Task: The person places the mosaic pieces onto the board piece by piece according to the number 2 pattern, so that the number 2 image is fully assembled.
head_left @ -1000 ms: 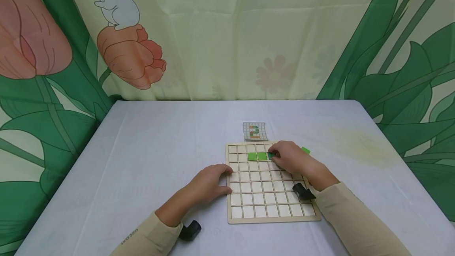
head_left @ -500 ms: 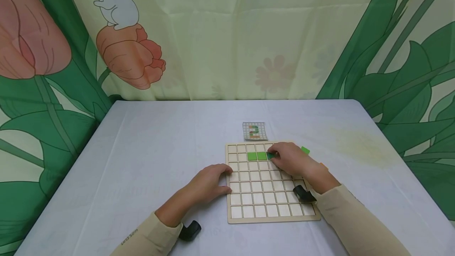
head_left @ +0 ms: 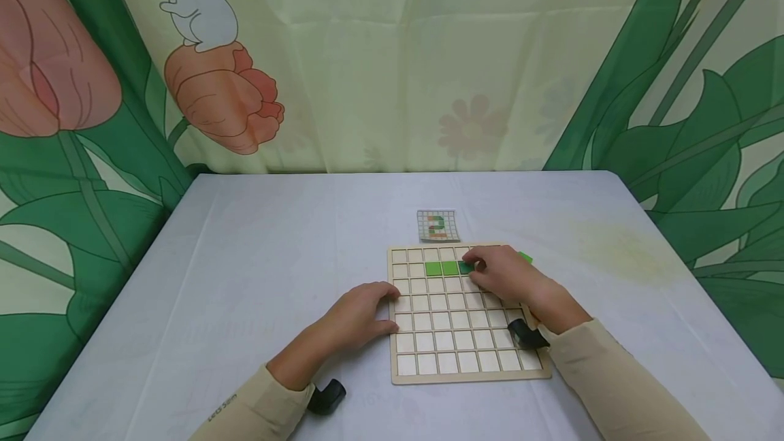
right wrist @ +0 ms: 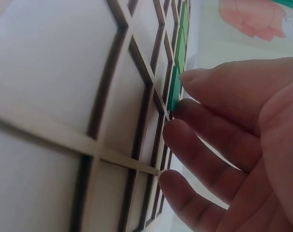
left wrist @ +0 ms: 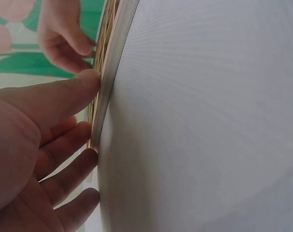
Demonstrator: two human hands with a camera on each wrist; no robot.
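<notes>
A wooden grid board (head_left: 471,378) with white square cells lies on the table. Two light green tiles (head_left: 442,269) sit side by side in its second row, and a dark green tile (head_left: 466,267) is at their right. My right hand (head_left: 505,274) pinches this dark tile between thumb and index finger; in the right wrist view the tile (right wrist: 174,89) stands slightly proud of the grid. Against the board's left edge rests my left hand (head_left: 358,316), thumb and fingers spread apart and relaxed. The left wrist view shows the thumb (left wrist: 86,79) touching the rim.
A small card (head_left: 437,226) printed with a coloured grid pattern lies behind the board. Past the right hand, a green tile (head_left: 525,257) shows partly. An orange bit (head_left: 534,319) peeks out beside the right wrist. Black wrist cameras (head_left: 327,397) hang from both sleeves.
The right hand shifts very slightly, and more of the dark green tile shows between its fingertips. The left hand stays against the board's edge.
</notes>
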